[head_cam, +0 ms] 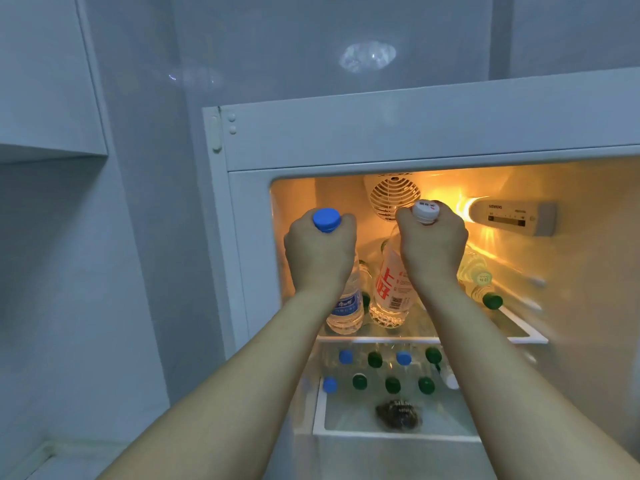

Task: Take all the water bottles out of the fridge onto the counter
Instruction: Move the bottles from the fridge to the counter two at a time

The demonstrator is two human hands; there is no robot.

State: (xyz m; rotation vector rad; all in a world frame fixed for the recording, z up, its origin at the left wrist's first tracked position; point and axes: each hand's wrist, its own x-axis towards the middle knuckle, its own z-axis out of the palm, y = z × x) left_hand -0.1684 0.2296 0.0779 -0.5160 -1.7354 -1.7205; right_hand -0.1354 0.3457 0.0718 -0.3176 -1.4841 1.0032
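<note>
The fridge (415, 133) stands open with its light on. My left hand (320, 252) grips the neck of a clear water bottle with a blue cap (344, 306), held just above the top glass shelf (519, 336). My right hand (431, 245) grips the neck of a white-capped bottle with a red and white label (389, 289), also over that shelf. More bottles with green caps (491, 300) lie at the shelf's right. On the shelf below stand several bottles with blue and green caps (375, 359).
A dark wrapped lump (397, 414) lies in the white tray under the lower bottles. The control panel (512, 216) juts from the fridge's right wall and a round fan grille (389, 195) sits at the back. A pale wall and ledge (52, 154) are to the left.
</note>
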